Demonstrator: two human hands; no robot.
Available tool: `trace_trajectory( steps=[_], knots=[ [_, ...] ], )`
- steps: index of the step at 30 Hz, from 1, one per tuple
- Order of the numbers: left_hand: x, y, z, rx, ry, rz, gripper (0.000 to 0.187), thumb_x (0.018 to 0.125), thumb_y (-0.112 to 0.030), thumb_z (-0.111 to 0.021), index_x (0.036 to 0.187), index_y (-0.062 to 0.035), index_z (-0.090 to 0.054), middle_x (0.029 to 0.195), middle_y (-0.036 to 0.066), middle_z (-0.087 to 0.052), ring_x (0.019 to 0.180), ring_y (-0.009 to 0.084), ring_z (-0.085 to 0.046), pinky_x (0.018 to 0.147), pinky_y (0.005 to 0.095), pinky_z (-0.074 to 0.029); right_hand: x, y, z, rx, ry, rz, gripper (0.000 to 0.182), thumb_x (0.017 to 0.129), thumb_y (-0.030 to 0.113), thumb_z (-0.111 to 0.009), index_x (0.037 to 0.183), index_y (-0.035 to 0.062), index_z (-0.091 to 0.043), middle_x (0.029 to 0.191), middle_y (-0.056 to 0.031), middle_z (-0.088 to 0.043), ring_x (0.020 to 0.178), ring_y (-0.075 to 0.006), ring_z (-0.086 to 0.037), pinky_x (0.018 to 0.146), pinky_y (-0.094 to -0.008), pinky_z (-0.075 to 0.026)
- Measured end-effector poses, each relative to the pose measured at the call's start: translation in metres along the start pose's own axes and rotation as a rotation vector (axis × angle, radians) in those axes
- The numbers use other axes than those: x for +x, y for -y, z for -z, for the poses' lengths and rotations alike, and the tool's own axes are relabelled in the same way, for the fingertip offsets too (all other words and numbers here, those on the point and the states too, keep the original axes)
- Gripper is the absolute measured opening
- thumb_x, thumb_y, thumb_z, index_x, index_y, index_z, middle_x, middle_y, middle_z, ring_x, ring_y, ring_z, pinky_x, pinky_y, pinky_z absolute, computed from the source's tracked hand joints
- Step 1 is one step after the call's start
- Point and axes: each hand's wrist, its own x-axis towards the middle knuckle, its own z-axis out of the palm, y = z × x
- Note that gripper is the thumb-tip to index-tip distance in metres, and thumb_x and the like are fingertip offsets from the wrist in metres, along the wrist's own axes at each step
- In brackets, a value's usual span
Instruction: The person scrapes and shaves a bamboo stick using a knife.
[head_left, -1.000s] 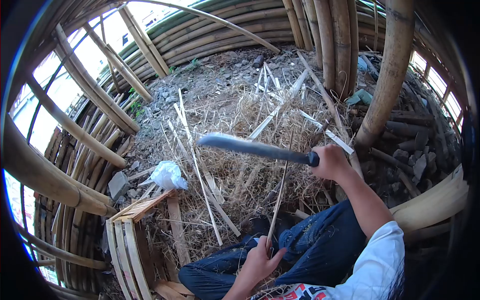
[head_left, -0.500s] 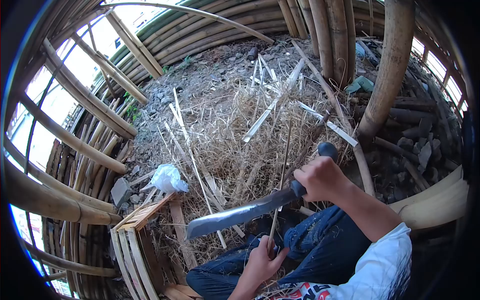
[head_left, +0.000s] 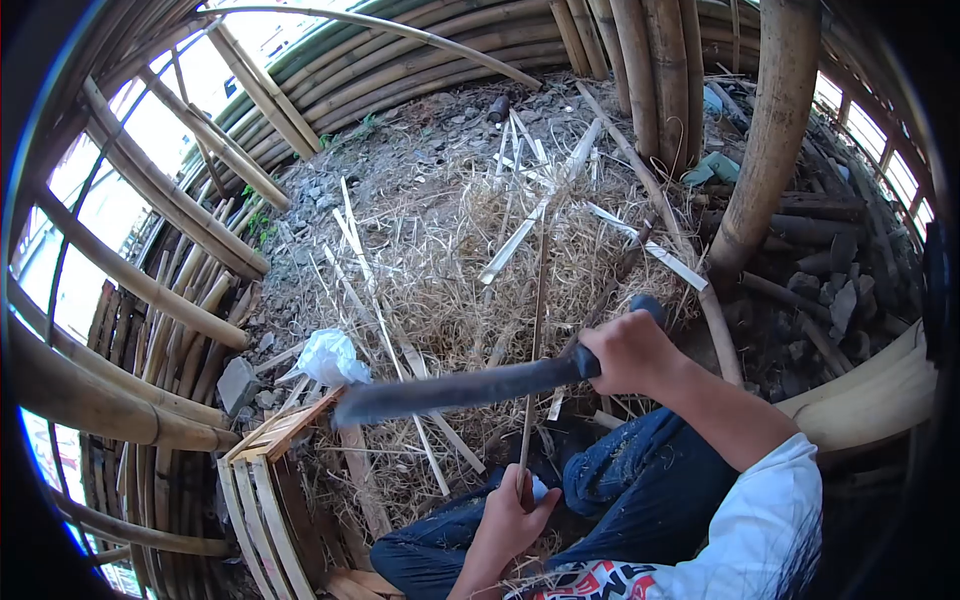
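We see the right hand [head_left: 637, 352] closed tight round the handle of a big knife [head_left: 460, 389], its long, dark blade reaching left & blurring a bit at the tip. Left hand [head_left: 510, 518], nearer us, is gripping the near end of a thin brown stick [head_left: 541, 300], thumb out to the right. The stick runs from that fist toward the far side, passing just left of the right hand; the blade crosses in front of it, tho we can't tell if they're touching. Stick looks straight, slim & woody, prob split bamboo or sim.

Under & around the hands we've dark blue jeans [head_left: 650, 475] w/ bits of shavings stuck on, plus a white shirt [head_left: 745, 525] w/ red & black print near right. Beyond the knees: a tangled mat of dry, curly shavings [head_left: 470, 250] w/ flat pale strips [head_left: 520, 240] strewn over it. Near left, a slatted wooden crate [head_left: 252, 515], a crumpled white plastic bag [head_left: 332, 356] just past it & a rough grey block [head_left: 237, 386]. Far side: stacked round bamboo poles [head_left: 420, 75]; right, a thick jointed post [head_left: 772, 130] & dark, jagged stones [head_left: 845, 308]
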Motion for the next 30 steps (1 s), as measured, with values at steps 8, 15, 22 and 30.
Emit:
trace_trajectory(
  steps=[8, 15, 22, 30],
  knots=[
    [-0.008, 0.0, 0.0, 0.019, 0.007, 0.007, 0.038, 0.079, -0.02, -0.078, 0.088, -0.0045, -0.045, 0.062, 0.001, -0.044, 0.057, 0.009, -0.04, 0.051, 0.0266, -0.037, 0.019, -0.064, -0.012, 0.022, -0.253, -0.357, 0.016, 0.069, 0.02, -0.069, 0.078, 0.007, -0.065, 0.07, -0.0155, -0.067, 0.069, -0.0332, -0.068, 0.066, -0.0437, -0.055],
    [0.0, 0.005, -0.005, 0.015, 0.05, 0.016, 0.04, 0.08, -0.023, -0.079, 0.085, -0.0052, -0.044, 0.061, 0.0, -0.041, 0.056, 0.0088, -0.037, 0.05, 0.0273, -0.035, -0.004, -0.028, 0.002, 0.047, -0.22, -0.252, 0.017, 0.069, 0.02, -0.069, 0.08, 0.008, -0.067, 0.07, -0.0159, -0.067, 0.07, -0.0348, -0.068, 0.072, -0.0455, -0.055],
    [-0.006, 0.007, -0.002, 0.069, -0.001, 0.009, 0.04, 0.08, -0.024, -0.079, 0.085, -0.0048, -0.044, 0.062, 0.0, -0.042, 0.056, 0.0094, -0.037, 0.05, 0.0275, -0.036, 0.018, -0.058, -0.011, 0.169, -0.089, -0.394, 0.018, 0.069, 0.022, -0.068, 0.081, 0.0084, -0.07, 0.076, -0.0168, -0.069, 0.077, -0.0336, -0.069, 0.073, -0.0441, -0.055],
    [-0.007, -0.004, -0.015, 0.011, 0.08, -0.097, 0.04, 0.082, -0.028, -0.076, 0.086, -0.0042, -0.044, 0.06, 0.004, -0.045, 0.051, 0.0147, -0.042, 0.049, 0.0316, -0.038, -0.009, -0.096, -0.026, 0.182, -0.046, -0.743, 0.028, 0.067, 0.029, -0.07, 0.078, 0.0032, -0.07, 0.078, -0.0202, -0.068, 0.077, -0.0367, -0.068, 0.073, -0.0425, -0.054]
  ],
)
